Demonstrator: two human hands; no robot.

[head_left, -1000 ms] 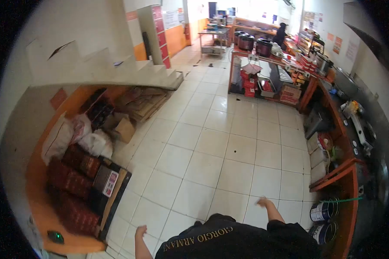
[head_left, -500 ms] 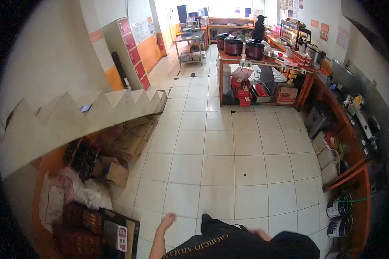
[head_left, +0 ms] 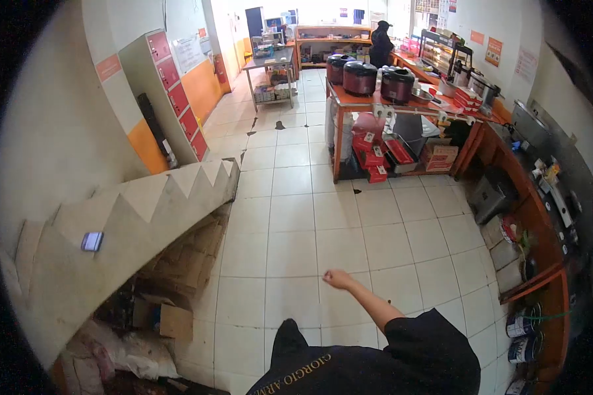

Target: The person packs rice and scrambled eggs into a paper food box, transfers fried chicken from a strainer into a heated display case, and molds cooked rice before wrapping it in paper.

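My right hand (head_left: pixel 337 279) is raised in front of my body over the tiled floor (head_left: pixel 290 247). Its fingers are curled closed, and whether anything small is inside cannot be made out. It touches nothing around it. My left hand is out of the picture. Below it shows my black shirt (head_left: pixel 369 368) with gold lettering, and the dark tip of a shoe or trouser leg (head_left: pixel 288 336) points forward.
Concrete stairs (head_left: pixel 118 224) with a phone (head_left: pixel 92 241) rise on the left, cardboard and sacks (head_left: pixel 138 352) beneath. Ahead right, an orange table (head_left: pixel 337 141) holds rice cookers (head_left: pixel 360 78). Paint cans (head_left: pixel 522 349) line the right counter. A person in black (head_left: pixel 381 45) stands far back.
The view has moved forward and turned right, bringing the stairs and orange table closer. My right hand has swung forward and inward. My left hand has dropped out of view.
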